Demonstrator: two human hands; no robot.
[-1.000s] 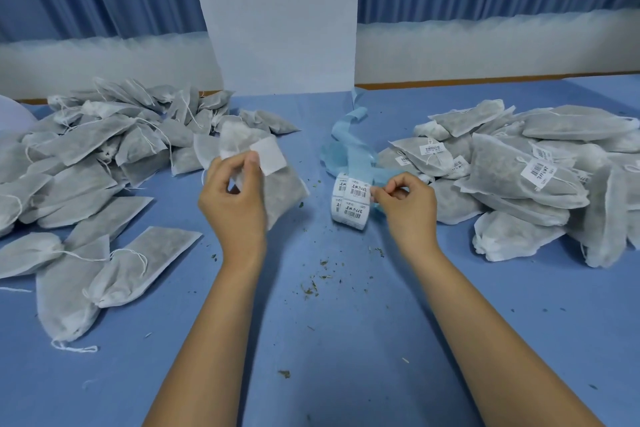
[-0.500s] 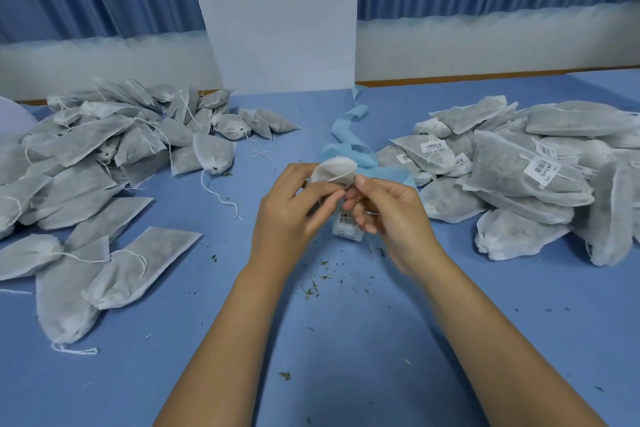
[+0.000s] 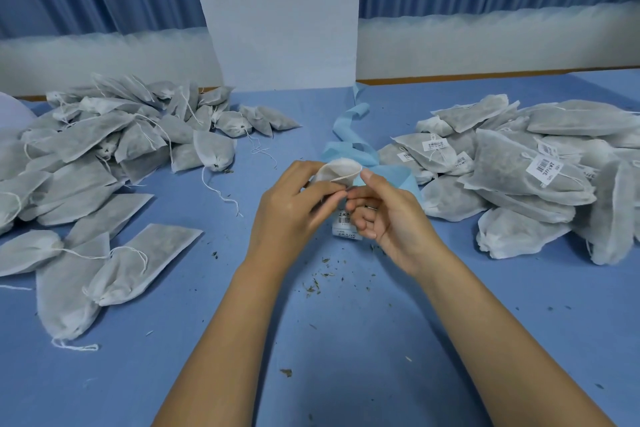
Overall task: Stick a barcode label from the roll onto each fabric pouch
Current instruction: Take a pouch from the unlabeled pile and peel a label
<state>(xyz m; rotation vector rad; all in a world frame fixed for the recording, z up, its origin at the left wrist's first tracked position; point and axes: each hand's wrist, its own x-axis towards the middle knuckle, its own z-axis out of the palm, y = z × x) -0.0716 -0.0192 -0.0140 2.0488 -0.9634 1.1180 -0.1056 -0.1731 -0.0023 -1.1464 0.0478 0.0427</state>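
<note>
Btwn L hand (image 3: 291,208), R hand (image 3: 388,215): pouch (image 3: 337,170)

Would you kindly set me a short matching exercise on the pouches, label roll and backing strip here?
Things:
1. label roll
2. right pile of pouches
3. held pouch
4. blue backing strip

States:
A. held between left hand and right hand
B. carries barcode labels
C. trails away in loose curls
D. shows just below the hands

Pairs: 1-D; 2-B; 3-A; 4-C.
</note>
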